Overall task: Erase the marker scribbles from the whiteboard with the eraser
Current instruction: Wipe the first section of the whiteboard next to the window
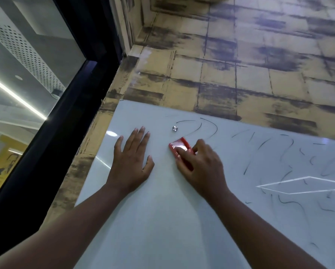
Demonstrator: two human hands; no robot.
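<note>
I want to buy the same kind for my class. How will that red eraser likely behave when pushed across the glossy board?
The red eraser looks like a hard, stiff block, so it should not flex. The whiteboard is glossy, so it probably glides easily. The right hand grips it alone, suggesting it is light.

No readable text, label, brand or number is showing anywhere. The black marker scribbles (291, 152) on the whiteboard (162, 210), lying right of the right hand (201, 167), are forming only loose curves and strokes, not letters. The yellow poster (5, 162) far left of the left hand (130, 162) is too blurred to read.
</note>
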